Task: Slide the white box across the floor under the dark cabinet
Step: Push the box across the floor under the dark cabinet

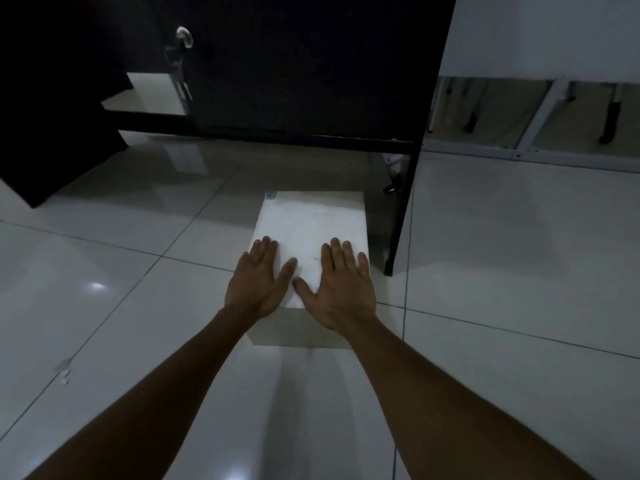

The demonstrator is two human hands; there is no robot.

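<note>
A white box lies flat on the glossy tiled floor, its far end just inside the shadow below the dark cabinet. My left hand rests palm down on the box's near left part, fingers spread flat. My right hand lies palm down on the near right part, fingers flat too. Neither hand curls around the box. The cabinet stands raised on a dark frame, with a gap beneath it.
The cabinet's dark right leg stands close to the box's right side. A metal handle is on the cabinet door. A white wall panel with a metal frame runs at the right. Small debris lies on the left floor.
</note>
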